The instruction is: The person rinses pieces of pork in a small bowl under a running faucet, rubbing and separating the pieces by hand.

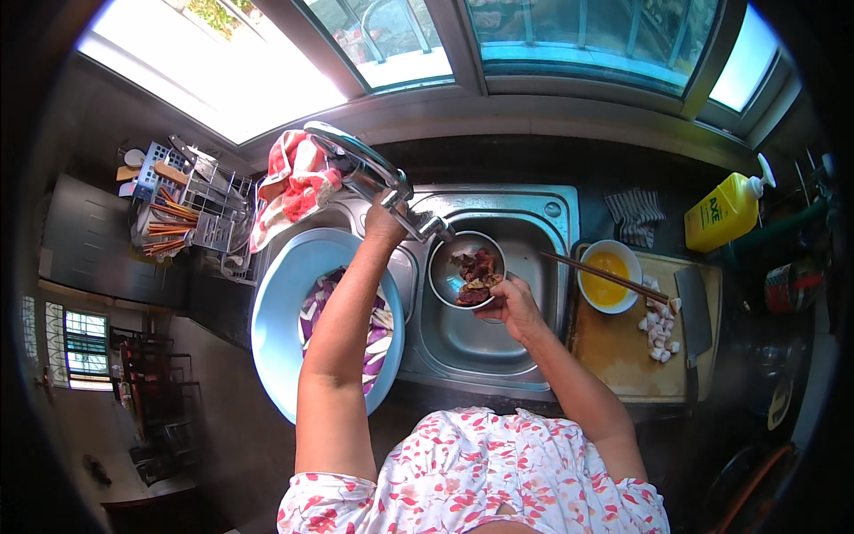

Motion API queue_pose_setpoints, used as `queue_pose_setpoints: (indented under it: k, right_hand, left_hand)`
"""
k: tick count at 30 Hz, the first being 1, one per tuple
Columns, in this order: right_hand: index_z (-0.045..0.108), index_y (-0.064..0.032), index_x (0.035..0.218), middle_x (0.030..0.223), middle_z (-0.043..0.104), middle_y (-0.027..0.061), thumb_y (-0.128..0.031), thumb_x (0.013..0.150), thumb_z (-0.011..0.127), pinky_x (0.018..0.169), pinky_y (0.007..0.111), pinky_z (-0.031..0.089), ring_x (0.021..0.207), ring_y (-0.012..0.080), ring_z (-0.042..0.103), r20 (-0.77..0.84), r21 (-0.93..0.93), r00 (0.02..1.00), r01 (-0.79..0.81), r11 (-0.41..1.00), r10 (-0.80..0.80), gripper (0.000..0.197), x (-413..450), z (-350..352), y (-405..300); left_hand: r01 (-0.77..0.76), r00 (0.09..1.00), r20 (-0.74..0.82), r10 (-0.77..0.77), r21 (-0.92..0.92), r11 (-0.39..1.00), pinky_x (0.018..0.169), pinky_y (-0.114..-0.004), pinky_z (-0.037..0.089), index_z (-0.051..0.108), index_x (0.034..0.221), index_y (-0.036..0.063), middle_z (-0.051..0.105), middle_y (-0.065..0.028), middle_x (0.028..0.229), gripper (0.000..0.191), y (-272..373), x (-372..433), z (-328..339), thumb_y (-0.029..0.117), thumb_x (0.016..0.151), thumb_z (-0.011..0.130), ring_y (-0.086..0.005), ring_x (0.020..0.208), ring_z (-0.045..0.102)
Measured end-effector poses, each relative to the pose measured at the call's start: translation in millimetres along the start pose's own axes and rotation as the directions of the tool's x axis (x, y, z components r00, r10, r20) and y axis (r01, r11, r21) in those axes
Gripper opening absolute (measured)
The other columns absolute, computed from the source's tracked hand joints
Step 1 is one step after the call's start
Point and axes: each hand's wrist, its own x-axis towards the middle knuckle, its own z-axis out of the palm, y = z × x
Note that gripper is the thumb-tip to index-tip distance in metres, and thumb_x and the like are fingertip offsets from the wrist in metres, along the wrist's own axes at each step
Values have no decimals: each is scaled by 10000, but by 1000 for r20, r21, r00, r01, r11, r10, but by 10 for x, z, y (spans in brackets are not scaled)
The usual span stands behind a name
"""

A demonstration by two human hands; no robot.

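My right hand (514, 306) grips the rim of a small metal bowl (442, 284), held over the steel sink basin (467, 350). Dark red-brown pieces of food (479, 270) lie in the bowl; their kind is not clear. The spout of the chrome faucet (360, 180) ends at the bowl's upper left rim. My left hand (385, 223) is closed at the faucet's body, its fingertips hidden behind the metal. Under my left forearm stands a light-blue plastic basin (280, 334) with cut purple eggplant (377, 334) in it.
Right of the sink, a cutting board (600, 360) carries a bowl of beaten egg (604, 280), chopsticks (587, 268), diced pale meat (659, 334) and a cleaver (694, 310). Beyond are a striped cloth (635, 217) and yellow detergent bottle (720, 213). A red-white towel (293, 180) and dish rack (220, 193) stand left.
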Motion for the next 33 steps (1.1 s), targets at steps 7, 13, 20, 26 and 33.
queue_pose_setpoints:
  k: [7, 13, 20, 26, 33]
  right_hand:
    - [494, 25, 1048, 893, 607, 139, -95, 745, 446, 562, 310, 558, 712, 194, 621, -22, 0, 1000, -10, 1000, 10, 329, 280, 51, -45]
    - [490, -11, 1073, 902, 607, 125, -89, 724, 460, 563, 310, 556, 727, 190, 618, 0, -3, 1000, 8, 1000, -8, 359, 397, 121, -73]
    - [482, -28, 1094, 908, 598, 115, -89, 712, 472, 561, 299, 556, 728, 184, 614, -22, -23, 1000, -10, 1000, 10, 387, 453, 105, -30]
    - [471, -32, 1103, 927, 583, 110, -87, 714, 477, 560, 299, 557, 743, 187, 611, -58, -9, 998, 5, 1000, -5, 393, 450, 35, -1]
    - [476, -32, 1100, 918, 584, 100, -82, 721, 469, 573, 302, 564, 721, 179, 612, -60, -9, 998, 14, 1000, -14, 382, 401, 30, 0]
  left_hand:
    - [-338, 922, 244, 301, 128, 932, 706, -400, 483, 525, 894, -122, 579, -245, 813, 379, 76, -94, -10, 224, 748, 569, -362, 787, 585]
    - [-398, 875, 297, 383, -12, 917, 717, -404, 481, 519, 986, -147, 581, -284, 804, 456, -345, -42, 427, 263, 789, 539, -370, 780, 592]
    - [-411, 873, 301, 383, 35, 911, 722, -403, 483, 537, 952, -134, 580, -284, 812, 396, -499, -20, 631, 233, 808, 500, -377, 781, 591]
    - [-403, 882, 275, 383, 21, 915, 724, -403, 484, 533, 946, -144, 577, -292, 823, 403, -220, -44, 438, 235, 811, 500, -383, 784, 591]
    - [-263, 927, 251, 277, -89, 961, 635, -396, 468, 578, 869, -102, 591, -253, 732, 325, -159, -33, 326, 207, 769, 563, -346, 682, 600]
